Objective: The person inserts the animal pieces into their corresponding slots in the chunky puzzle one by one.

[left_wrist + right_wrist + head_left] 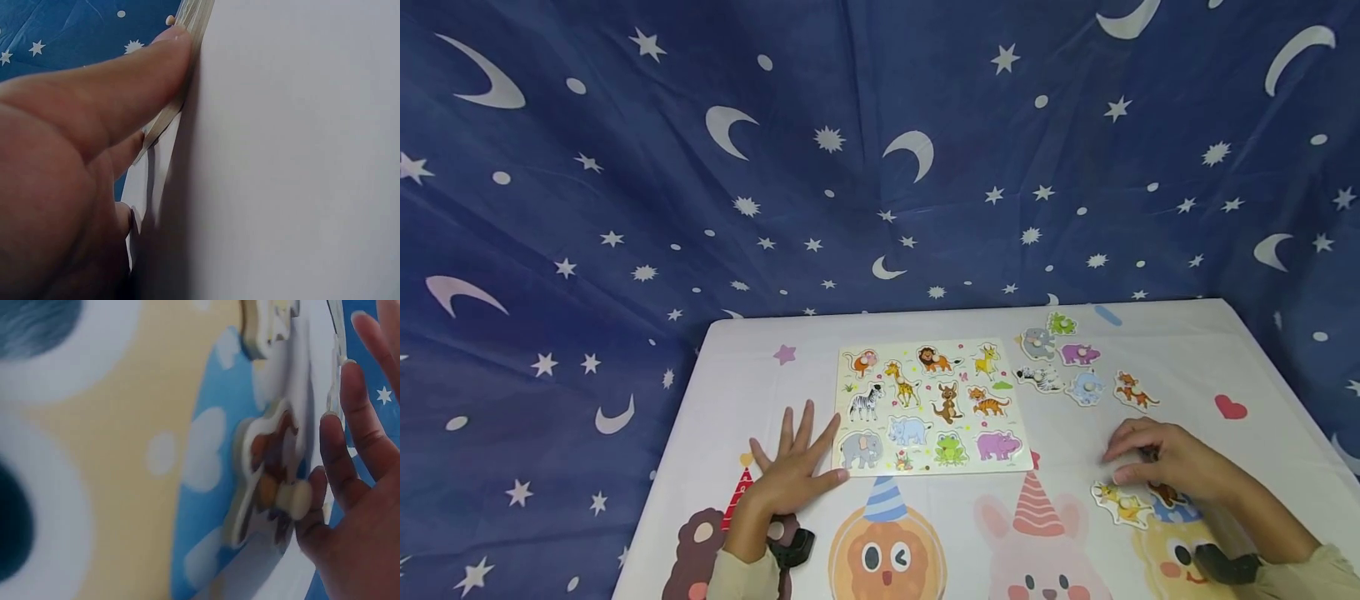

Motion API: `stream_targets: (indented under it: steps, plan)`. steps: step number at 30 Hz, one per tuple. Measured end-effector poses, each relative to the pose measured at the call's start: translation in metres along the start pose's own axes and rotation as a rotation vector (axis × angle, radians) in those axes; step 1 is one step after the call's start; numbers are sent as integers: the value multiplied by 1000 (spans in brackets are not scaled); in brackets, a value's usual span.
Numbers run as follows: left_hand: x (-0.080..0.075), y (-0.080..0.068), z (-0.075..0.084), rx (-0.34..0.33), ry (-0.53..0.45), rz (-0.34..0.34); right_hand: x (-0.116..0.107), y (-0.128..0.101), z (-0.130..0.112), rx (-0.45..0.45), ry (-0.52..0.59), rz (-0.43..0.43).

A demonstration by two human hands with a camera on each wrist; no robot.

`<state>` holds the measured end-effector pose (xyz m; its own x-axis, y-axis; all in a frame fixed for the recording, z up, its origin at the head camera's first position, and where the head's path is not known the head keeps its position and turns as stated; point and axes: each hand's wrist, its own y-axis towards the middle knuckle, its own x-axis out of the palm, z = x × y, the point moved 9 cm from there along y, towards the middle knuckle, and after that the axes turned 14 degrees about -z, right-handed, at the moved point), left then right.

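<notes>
My left hand (pixel 793 479) lies with fingers spread at the left edge of a wooden animal puzzle board (pixel 928 466). In the left wrist view its thumb (pixel 137 87) touches the board's side. My right hand (pixel 1180 458) hovers with relaxed fingers over a brown kangaroo piece (pixel 1168 494), partly hidden beneath it. The right wrist view has this piece (pixel 275 450) on the cloth, its round knob (pixel 295 499) close to the hand, with nothing held. Just left of it lies a yellow antelope piece (pixel 1122 505). On the board, the lion (pixel 934 359) bears a knob.
Right of the board lie loose knobbed pieces: a frog (pixel 1062 323), an elephant (pixel 1039 343), a hippo (pixel 1080 355), a zebra (pixel 1039 379), a rhino (pixel 1086 388) and a tiger (pixel 1133 391). A white cloth with cartoon prints covers the table; a blue starry curtain (pixel 850 208) hangs behind.
</notes>
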<state>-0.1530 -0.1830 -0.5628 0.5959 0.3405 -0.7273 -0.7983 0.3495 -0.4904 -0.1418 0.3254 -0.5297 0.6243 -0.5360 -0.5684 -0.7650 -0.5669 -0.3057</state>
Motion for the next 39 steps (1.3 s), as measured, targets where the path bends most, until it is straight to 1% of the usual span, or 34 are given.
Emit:
stream_targets:
  steps: [4, 6, 10, 15, 19, 23, 27, 30, 33, 36, 39]
  plan:
    - [1, 1, -1, -3, 4, 0, 6, -3, 1, -60, 11, -46]
    - [1, 1, -2, -3, 6, 2, 9, -4, 3, -68, 10, -62]
    - [2, 2, -2, -2, 9, -2, 14, -5, 6, -56, 13, -89]
    - [1, 1, -2, -4, 6, -2, 18, -4, 4, -96, 17, -123]
    - [0, 2, -1, -3, 8, -2, 19, -4, 1, -132, -8, -124]
    - [1, 2, -1, -4, 9, -3, 20, -5, -2, -145, -52, -113]
    - [1, 2, -1, -6, 7, -4, 19, -6, -3, -160, -112, -76]
    - [0, 2, -1, 0, 10, 7, 16, -5, -4, -157, -154, -34]
    - [0, 1, 0, 2, 11, 7, 14, -4, -2, -142, -160, -1]
    - [0, 0, 0, 3, 8, 5, 11, 0, 2, -85, -136, 25]
    - [-1, 1, 0, 2, 3, 7, 5, 4, 8, 4, -117, 48]
